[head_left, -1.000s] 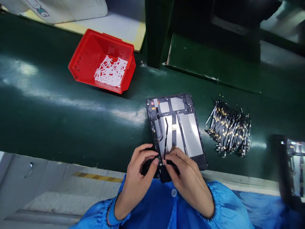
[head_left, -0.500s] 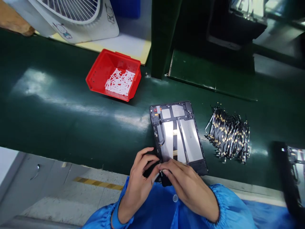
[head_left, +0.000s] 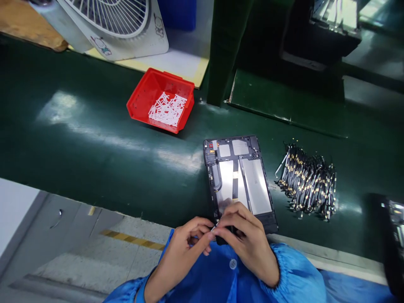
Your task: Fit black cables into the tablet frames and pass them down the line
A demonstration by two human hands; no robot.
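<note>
An opened tablet [head_left: 257,187] lies on the green bench with its silver batteries and dark inner parts showing. Over its near left corner my left hand [head_left: 192,240] and my right hand [head_left: 244,235] meet at the fingertips. Both are closed in a pinch, thumbs against forefingers. Between them shows a small white strip [head_left: 214,227], mostly covered by the fingers. That near corner of the tablet is partly hidden by my right hand.
A red bin [head_left: 139,103] with many white strips [head_left: 168,110] stands at the back left. A pile of thin black cables [head_left: 307,181] lies right of the tablet. Behind are a white fan [head_left: 142,46] and a green post [head_left: 221,54]. Another device [head_left: 396,235] shows at the right edge.
The view has shifted, so the bench things sit farther right in the picture. My left fingers have curled in and lowered from the tablet's edge; my right fingers have drawn up into a tighter pinch.
</note>
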